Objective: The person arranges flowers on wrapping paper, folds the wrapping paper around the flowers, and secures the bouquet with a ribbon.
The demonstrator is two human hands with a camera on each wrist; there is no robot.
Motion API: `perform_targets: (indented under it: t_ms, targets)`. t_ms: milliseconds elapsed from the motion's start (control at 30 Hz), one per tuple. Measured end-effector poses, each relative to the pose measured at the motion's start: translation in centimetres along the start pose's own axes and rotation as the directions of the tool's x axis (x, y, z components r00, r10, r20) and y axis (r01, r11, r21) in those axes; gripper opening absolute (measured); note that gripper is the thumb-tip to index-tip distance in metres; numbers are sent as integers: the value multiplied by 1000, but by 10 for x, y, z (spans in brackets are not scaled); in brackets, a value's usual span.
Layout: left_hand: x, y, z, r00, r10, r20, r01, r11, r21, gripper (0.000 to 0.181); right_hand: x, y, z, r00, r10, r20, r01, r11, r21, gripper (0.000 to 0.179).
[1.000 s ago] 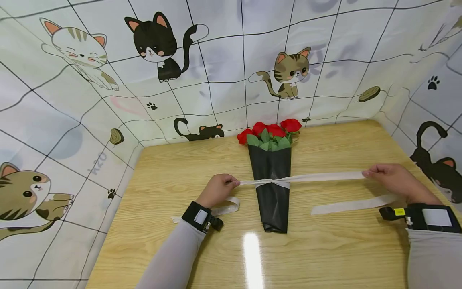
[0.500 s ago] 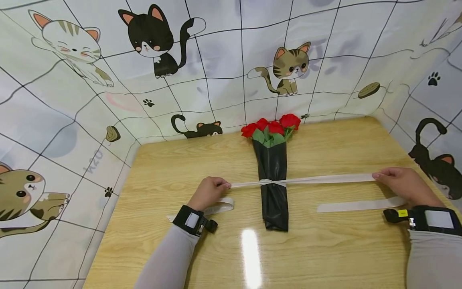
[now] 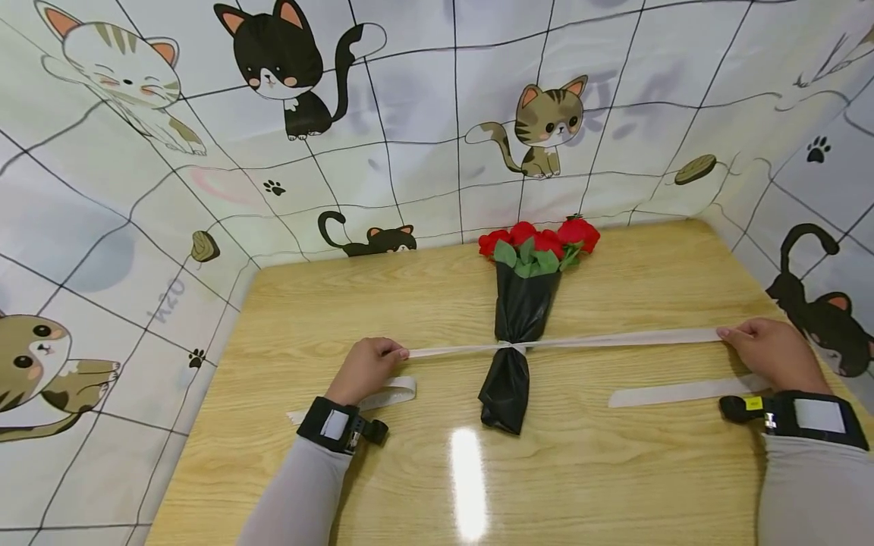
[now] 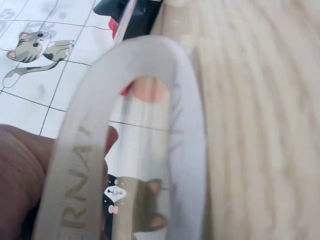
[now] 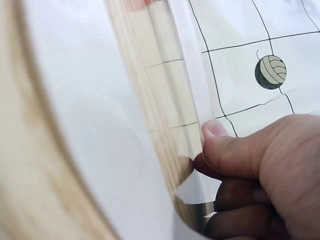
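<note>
A bouquet of red roses (image 3: 548,241) with green leaves lies on the table in black wrapping paper (image 3: 522,303). Around its middle a pale ribbon (image 3: 628,338) is cinched, and the paper bunches tightly there. My left hand (image 3: 365,369) pinches the ribbon on the left side, its loose end looping back under the wrist. On the right, my right hand (image 3: 774,353) pinches the other length between thumb and forefinger. Both lengths are stretched taut. Printed letters show on the ribbon loop (image 4: 82,185) in the left wrist view. The knot itself is too small to make out.
The wooden table (image 3: 423,303) meets a wall covering (image 3: 423,98) printed with cats and grid lines. A loose ribbon tail (image 3: 672,393) trails over the table near the right wrist. Light glares off the front of the tabletop.
My hands have spread apart, the left moving further left and the right slightly right. The ribbon has tightened, pinching the paper to a narrow waist. The rose heads have tilted rightward.
</note>
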State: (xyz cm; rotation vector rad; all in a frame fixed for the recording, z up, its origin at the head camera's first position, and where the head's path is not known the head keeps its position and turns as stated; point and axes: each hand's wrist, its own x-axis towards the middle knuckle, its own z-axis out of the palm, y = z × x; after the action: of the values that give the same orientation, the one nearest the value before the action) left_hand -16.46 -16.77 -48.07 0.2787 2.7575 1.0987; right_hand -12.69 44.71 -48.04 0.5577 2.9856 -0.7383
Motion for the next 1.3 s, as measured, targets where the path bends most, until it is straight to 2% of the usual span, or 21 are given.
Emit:
perform_targets:
  t_ms: [233, 433, 567, 767, 867, 933, 1000, 1100, 1133, 1167, 1200, 1300]
  targets:
    - [0, 0, 2, 1000, -21, -2, 21, 1000, -6, 19, 3, 9, -1, 1000, -24, 7, 25, 1000, -14, 47]
    - [1, 4, 6, 1000, -19, 16, 19, 1000, -9, 20, 4, 16, -5, 1000, -22, 20, 23, 999, -32, 56]
    - [2, 7, 10, 999, -22, 32, 22, 1000, -4, 21, 3, 16, -5, 999, -28, 23, 29, 999, -35, 54]
    - [2, 13, 18, 996, 30, 89, -35, 998, 48, 22, -7, -1, -3, 1000, -9, 25, 11, 998, -61, 41]
    - [2, 19, 19, 994, 47, 95, -53, 997, 60, 19, -14, -24, 3, 997, -61, -51, 53, 990, -134, 40]
    - [3, 25, 20, 992, 70, 101, -77, 994, 71, 19, -19, -47, 11, 983, -156, -98, 139, 976, -165, 41]
    - [5, 33, 23, 990, 94, 109, -104, 991, 89, 23, -24, -75, 23, 947, -300, -116, 278, 944, -179, 43]
    - [10, 47, 32, 980, 127, 151, -145, 983, 110, 31, -34, -121, 46, 876, -481, -17, 479, 875, -70, 42]
    - [13, 52, 36, 976, 137, 171, -158, 981, 116, 33, -37, -136, 54, 854, -519, 30, 520, 854, -23, 43]
    - [15, 57, 41, 970, 146, 193, -170, 979, 115, 33, -41, -149, 62, 832, -550, 74, 550, 835, 20, 45]
    - [17, 63, 45, 964, 155, 215, -182, 977, 110, 34, -44, -160, 69, 818, -562, 122, 558, 827, 66, 48]
    - [25, 76, 57, 943, 194, 271, -228, 969, 100, 37, -49, -185, 86, 798, -567, 203, 544, 823, 161, 59]
